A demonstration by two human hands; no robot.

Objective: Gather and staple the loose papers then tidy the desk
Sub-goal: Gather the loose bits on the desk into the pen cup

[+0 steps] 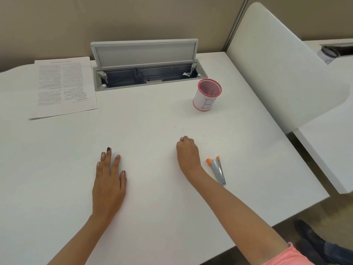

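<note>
A stack of printed papers (64, 86) lies at the far left of the white desk (152, 115). A small grey stapler (218, 170) with orange tips lies near the right front, just right of my right wrist. My left hand (109, 180) rests flat on the desk with straight fingers, holding nothing. My right hand (187, 152) rests on the desk with its fingers curled under; I see nothing in it. Neither hand touches the papers or the stapler.
A pink mesh pen cup (207, 95) with a white label stands at the right back. An open cable hatch (147, 73) with its lid raised sits at the back middle. A white divider panel (277, 64) rises along the right edge. Someone's shoes (313, 240) show at lower right.
</note>
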